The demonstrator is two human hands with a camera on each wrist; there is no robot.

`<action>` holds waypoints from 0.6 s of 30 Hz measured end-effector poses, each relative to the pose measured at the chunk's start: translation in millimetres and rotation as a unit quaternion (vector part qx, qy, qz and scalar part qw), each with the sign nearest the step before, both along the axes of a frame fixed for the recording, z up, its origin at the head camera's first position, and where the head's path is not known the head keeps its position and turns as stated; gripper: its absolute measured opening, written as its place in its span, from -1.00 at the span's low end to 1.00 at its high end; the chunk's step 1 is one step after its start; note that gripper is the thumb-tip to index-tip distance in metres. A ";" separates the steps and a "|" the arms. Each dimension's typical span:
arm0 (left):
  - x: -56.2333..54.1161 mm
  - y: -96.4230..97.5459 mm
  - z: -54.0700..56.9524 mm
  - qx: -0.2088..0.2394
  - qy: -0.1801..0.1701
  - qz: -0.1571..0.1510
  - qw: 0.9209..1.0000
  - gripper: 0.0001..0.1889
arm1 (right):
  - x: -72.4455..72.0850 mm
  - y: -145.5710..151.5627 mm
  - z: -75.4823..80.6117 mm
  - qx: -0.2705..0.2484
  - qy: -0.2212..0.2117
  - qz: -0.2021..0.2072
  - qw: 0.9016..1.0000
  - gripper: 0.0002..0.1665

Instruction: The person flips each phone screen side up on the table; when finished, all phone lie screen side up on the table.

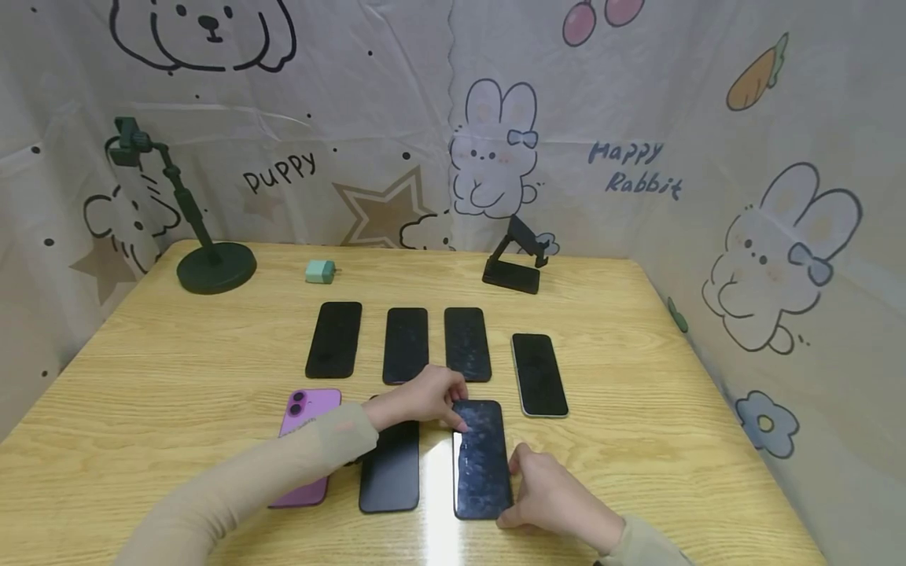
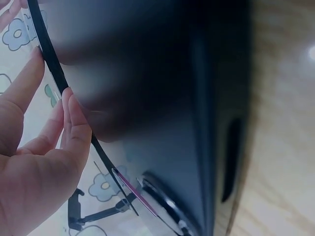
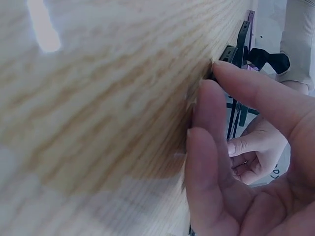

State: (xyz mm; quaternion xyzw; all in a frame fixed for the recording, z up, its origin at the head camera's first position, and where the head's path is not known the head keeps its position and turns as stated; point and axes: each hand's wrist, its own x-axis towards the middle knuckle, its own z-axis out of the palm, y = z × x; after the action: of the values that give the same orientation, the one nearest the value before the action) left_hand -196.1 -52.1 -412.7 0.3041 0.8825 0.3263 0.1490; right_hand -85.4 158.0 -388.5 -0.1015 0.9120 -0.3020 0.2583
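A dark smartphone [image 1: 483, 464] lies face up in the front row, between my two hands. My left hand [image 1: 428, 395] holds its upper left corner, the thumb at the left edge and the fingers by the top edge. My right hand [image 1: 555, 494] holds the lower right corner, thumb low and fingers along the right side. Under my left forearm lies a black smartphone [image 1: 389, 472], partly covered by the wrist. Further left, a purple smartphone [image 1: 307, 489] lies camera side up, crossed by the sleeve. In the right wrist view, my curved fingers [image 3: 204, 157] sit close to the tabletop.
Behind, three black phones [image 1: 334, 339] lie in a row, and a light-rimmed phone [image 1: 539, 375] lies right of them. At the table's back stand a dark green stand [image 1: 215, 267], a mint charger [image 1: 321, 272] and a black folding phone holder [image 1: 513, 275]. Printed curtains [image 1: 425, 118] surround the table.
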 end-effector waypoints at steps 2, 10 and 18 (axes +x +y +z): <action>0.2 -0.1 0.0 -0.001 -0.001 0.000 1.000 -0.59 | -0.1 -0.1 -0.5 -0.002 -0.002 0.001 1.000 -0.38; -0.9 0.1 0.2 0.002 -0.010 0.001 1.000 -0.59 | -0.7 -1.3 -0.7 0.000 -0.006 -0.004 1.000 -0.38; -1.4 -1.2 0.6 0.001 -0.002 -0.003 1.000 -0.60 | -3.5 -1.0 4.8 0.020 -0.006 0.010 1.000 -0.36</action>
State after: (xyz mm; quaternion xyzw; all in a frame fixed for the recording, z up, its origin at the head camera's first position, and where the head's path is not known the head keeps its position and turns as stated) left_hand -197.6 -53.3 -412.1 0.3059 0.8810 0.3278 0.1514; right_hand -88.9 157.0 -383.7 -0.1033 0.9154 -0.2815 0.2686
